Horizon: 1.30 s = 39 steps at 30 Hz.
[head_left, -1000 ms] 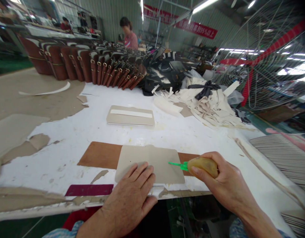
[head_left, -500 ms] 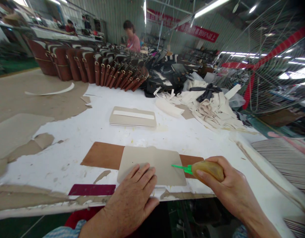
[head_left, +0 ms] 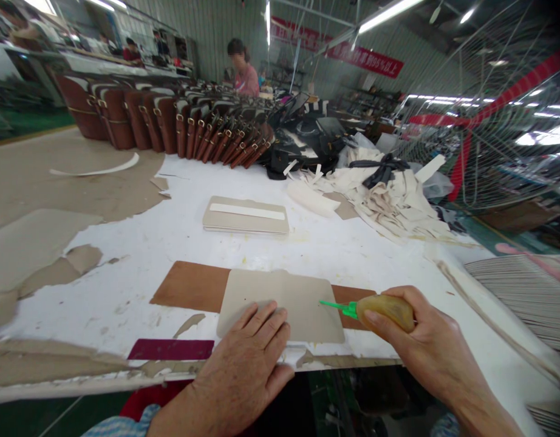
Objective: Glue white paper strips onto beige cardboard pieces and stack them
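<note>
A beige panel (head_left: 302, 303) with rounded corners lies across a longer brown leather strip (head_left: 193, 286), whose ends show on both sides. My left hand (head_left: 257, 352) is spread flat on the panel's lower left part. In my right hand (head_left: 426, 340) is an awl-like tool (head_left: 387, 312) with a rounded yellowish handle and a thin green point. Its tip is at the right part of the panel; whether it touches I cannot tell. A small dark dot shows on the panel near my left fingers.
A small stack of beige panels (head_left: 246, 215) lies beyond. Brown buckled leather pieces (head_left: 170, 121) stand in a row at the back. Cream scraps (head_left: 389, 197) are heaped right of centre, a maroon strip (head_left: 170, 349) lies at the front edge, and a fan (head_left: 471, 121) stands right.
The awl-like tool and my right hand have shifted very slightly to the right over the panel. My left hand stays flat in the same place; the whole view has moved a little.
</note>
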Tool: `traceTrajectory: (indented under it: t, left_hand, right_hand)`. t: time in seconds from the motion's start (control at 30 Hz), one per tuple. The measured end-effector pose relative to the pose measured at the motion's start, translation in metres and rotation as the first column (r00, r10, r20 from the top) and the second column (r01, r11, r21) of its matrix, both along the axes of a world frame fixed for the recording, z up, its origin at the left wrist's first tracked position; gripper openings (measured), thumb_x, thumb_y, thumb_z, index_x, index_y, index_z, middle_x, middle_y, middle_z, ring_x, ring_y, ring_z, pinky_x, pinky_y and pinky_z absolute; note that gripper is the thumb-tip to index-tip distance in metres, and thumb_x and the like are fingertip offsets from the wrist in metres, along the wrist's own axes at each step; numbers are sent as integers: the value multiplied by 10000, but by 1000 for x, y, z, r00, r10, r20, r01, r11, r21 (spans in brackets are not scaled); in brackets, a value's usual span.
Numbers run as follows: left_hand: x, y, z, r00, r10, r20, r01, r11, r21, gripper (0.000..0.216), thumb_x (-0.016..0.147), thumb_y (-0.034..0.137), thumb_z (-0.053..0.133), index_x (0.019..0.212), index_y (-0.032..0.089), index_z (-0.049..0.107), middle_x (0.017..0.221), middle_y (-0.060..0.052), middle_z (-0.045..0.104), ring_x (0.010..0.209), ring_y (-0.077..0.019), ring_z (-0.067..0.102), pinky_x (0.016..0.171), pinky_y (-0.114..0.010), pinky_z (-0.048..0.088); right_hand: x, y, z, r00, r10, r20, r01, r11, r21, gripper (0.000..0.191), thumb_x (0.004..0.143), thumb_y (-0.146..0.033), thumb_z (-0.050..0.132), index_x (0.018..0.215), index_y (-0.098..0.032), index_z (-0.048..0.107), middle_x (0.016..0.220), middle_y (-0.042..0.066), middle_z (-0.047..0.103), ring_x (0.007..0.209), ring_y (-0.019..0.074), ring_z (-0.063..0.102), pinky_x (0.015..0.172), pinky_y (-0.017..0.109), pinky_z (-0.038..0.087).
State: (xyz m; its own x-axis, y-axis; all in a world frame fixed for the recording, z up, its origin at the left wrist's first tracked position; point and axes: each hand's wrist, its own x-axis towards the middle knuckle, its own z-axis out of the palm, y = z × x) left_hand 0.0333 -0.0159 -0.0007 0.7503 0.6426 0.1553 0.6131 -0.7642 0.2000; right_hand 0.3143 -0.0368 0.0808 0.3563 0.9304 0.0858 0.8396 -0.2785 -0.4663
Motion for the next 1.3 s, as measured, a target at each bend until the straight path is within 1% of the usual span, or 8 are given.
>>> traceTrajectory:
  t: [0.37,0.57,0.8,0.97,1.1,1.17,1.23,1.3]
  left_hand:
    - [1,0,2,1000,-8,-25,8,1000,2,515,997,461,613,1408,152,588,1536,-124,579,1436,-350,504,1179,-582,396]
    - [1,0,2,1000,-1,22,1,1000,-2,490,1009,470,593,1398,172,595,1520,-109,595,1430,-333,508,1178,-564,394]
    - [0,0,3,1000,-8,1,8,1000,5,491,1005,458,601,1400,165,597,1527,-114,590,1439,-333,501,1184,-562,396]
    - [0,-1,2,1000,1,26,0,1000,-31,482,1038,484,534,1409,180,582,1538,-97,581,1457,-331,483,1208,-565,384]
    - [-2,-5,3,996,4,90,-2,1000,-18,468,1065,493,467,1385,172,583,1553,-103,559,1471,-315,464,1235,-524,378]
    - [-8,-8,6,986,3,167,-5,1000,10,421,1065,443,483,1353,157,596,1527,-110,578,1474,-298,457,1234,-486,395]
    - [-17,-11,8,966,36,257,-46,998,33,334,1054,339,506,1308,150,613,1459,-113,627,1440,-274,488,1209,-445,436]
    - [-30,-12,10,944,119,309,-139,989,42,261,1020,238,533,1242,147,637,1358,-126,675,1343,-274,562,1157,-449,490]
  right_hand:
    - [1,-2,4,998,58,-18,-59,997,-46,347,788,-611,671,887,-278,684,702,7,718,628,236,653,579,351,474]
    - [-7,-3,-1,996,80,-42,-79,996,33,300,835,-558,662,896,-265,664,690,1,703,606,209,621,581,330,457]
    - [-9,4,-4,999,45,-19,-44,998,35,328,811,-580,648,897,-263,659,749,25,728,677,243,654,641,363,483]
    - [-5,0,-9,996,-84,-40,89,987,133,438,746,-663,669,935,-268,659,787,42,736,715,286,669,678,418,505]
    - [-7,-1,-13,952,-221,-210,260,948,183,526,686,-717,721,982,-287,653,884,52,748,781,308,681,672,431,531]
    - [-13,2,-17,934,-182,-306,237,959,153,522,689,-713,733,980,-289,648,876,42,742,760,290,676,630,403,540]
    - [-24,7,-20,929,-91,-359,147,980,133,512,704,-703,737,981,-281,647,854,34,744,722,270,676,587,374,546]
    - [-36,12,-23,950,36,-311,19,985,171,485,747,-686,716,981,-266,647,841,35,754,690,255,684,556,351,548]
